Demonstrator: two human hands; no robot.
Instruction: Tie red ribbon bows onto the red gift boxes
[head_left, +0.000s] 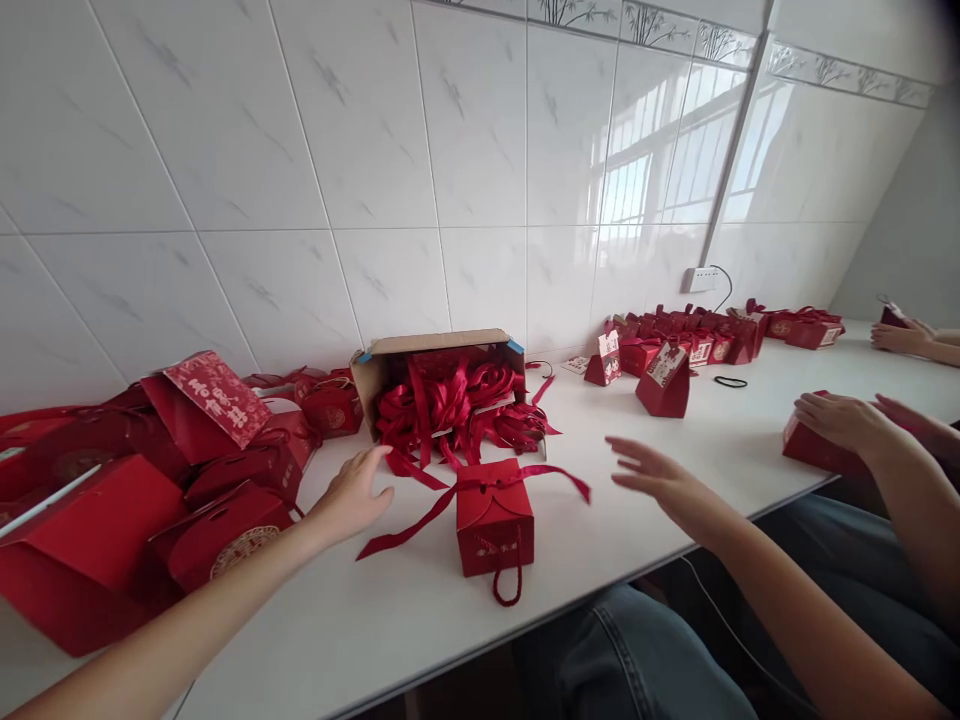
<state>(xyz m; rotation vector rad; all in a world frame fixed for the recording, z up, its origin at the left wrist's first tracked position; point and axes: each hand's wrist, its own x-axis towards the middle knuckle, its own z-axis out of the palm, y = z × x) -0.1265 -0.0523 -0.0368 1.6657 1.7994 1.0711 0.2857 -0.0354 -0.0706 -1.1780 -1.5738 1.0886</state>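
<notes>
In front of me on the white table stands a small red gift box (495, 525) with a rope handle hanging down its near side. A red ribbon (420, 525) runs through the top of the box, its two loose ends spread left and right. My left hand (360, 497) is to the left of the box, fingers apart, holding nothing and near the ribbon pile. To the right, my right hand (651, 475) hovers beyond the ribbon's right end with fingers stretched out. Neither hand touches the box.
Behind the box, a cardboard carton (431, 345) lies open with bundled red ribbons (450, 400) spilling out. Red boxes (247, 530) are heaped at left. More boxes (664, 380) line the wall at right. A co-worker's hands (847, 420) rest on a red box nearby; another person's hands (904, 338) are farther off.
</notes>
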